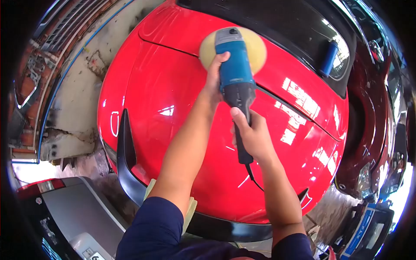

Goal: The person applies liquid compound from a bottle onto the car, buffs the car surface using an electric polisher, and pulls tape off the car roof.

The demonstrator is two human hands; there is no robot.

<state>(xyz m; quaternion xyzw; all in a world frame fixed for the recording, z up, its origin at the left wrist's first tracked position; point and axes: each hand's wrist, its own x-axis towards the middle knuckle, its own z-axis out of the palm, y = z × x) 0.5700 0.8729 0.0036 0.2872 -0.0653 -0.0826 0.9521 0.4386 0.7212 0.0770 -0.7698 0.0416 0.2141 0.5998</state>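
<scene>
A blue and black electric car polisher (236,65) lies over the glossy red car (173,112). Its round yellow pad (258,47) rests on the painted panel below the dark window and looks blurred at the rim. My left hand (213,76) grips the side of the polisher's body near its head, thumb on the blue casing. Around the black rear handle my right hand (255,134) is closed, its thumb along the top. The power cord (252,175) hangs from the handle's end towards me.
A blue bottle or can (330,58) lies against the dark car window (286,26). At lower left stands a grey vehicle (82,203); a dark red car (368,108) is on the right. A blue hose (73,60) runs along the wall. Yellowish cloth (190,212) shows beside my left arm.
</scene>
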